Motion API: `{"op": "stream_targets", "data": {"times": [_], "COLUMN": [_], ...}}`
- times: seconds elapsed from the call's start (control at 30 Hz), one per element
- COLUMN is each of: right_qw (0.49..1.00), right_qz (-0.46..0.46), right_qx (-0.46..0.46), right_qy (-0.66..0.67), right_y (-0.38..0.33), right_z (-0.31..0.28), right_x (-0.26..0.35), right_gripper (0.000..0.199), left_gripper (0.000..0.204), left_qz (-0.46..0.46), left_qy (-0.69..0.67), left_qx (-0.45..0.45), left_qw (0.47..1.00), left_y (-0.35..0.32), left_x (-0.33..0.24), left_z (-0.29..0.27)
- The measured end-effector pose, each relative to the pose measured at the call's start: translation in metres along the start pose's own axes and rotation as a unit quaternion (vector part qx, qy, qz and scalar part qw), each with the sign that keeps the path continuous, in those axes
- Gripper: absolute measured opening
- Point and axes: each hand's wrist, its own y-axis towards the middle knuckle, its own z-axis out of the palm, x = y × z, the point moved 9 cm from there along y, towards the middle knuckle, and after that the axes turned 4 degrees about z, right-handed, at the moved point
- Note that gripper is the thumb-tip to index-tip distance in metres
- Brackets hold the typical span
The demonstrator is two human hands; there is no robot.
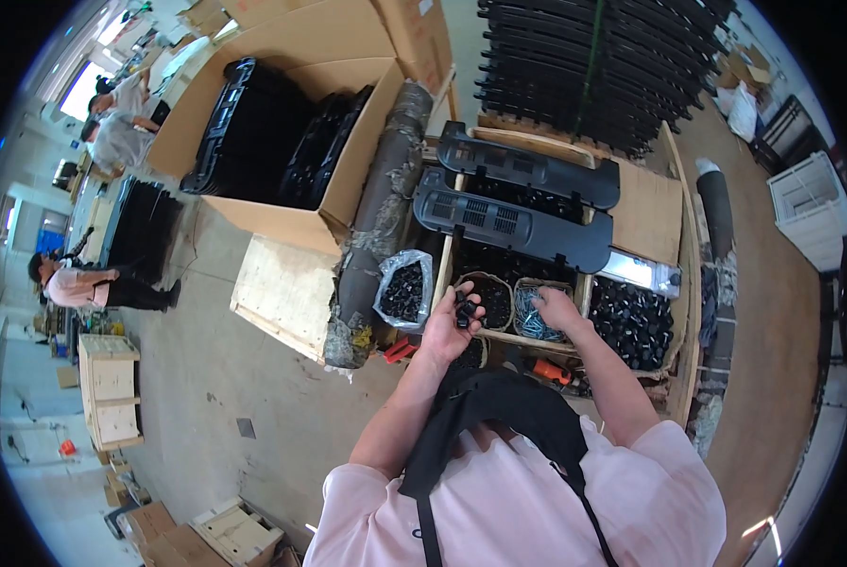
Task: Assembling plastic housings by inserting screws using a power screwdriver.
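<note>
My left hand (450, 326) is closed around several small black plastic parts (462, 307), held just in front of a round tub of the same black parts (492, 298). My right hand (557, 309) reaches into a neighbouring tub of silvery-blue screws (530, 317), fingers curled down among them; whether it grips any is hidden. Both tubs sit in a wooden tray (522, 340) on the bench. Two long black vented plastic panels (513, 225) lie across the bench just beyond the tubs.
A clear bag of black parts (404, 288) lies left of the tubs; more black parts (631, 321) fill a bin to the right. An orange-handled tool (548, 370) lies near my chest. A large cardboard box (291, 132) of black panels stands at the left. Other people work at the far left.
</note>
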Motion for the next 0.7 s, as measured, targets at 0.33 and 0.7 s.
{"op": "stream_targets", "data": {"times": [0.33, 0.7], "right_qw": [0.999, 0.699], "right_qz": [-0.012, 0.017], "right_qx": [-0.013, 0.218], "right_qy": [-0.027, 0.681], "right_y": [-0.01, -0.027], "right_z": [0.002, -0.011], "right_x": [-0.002, 0.027], "right_gripper": [0.034, 0.037], "left_gripper": [0.041, 0.039], "left_qz": [-0.028, -0.04], "left_qy": [0.046, 0.063], "left_qx": [0.018, 0.024], "left_qw": [0.998, 0.997], "left_y": [0.016, 0.026], "left_x": [0.012, 0.022], "left_z": [0.011, 0.012]}}
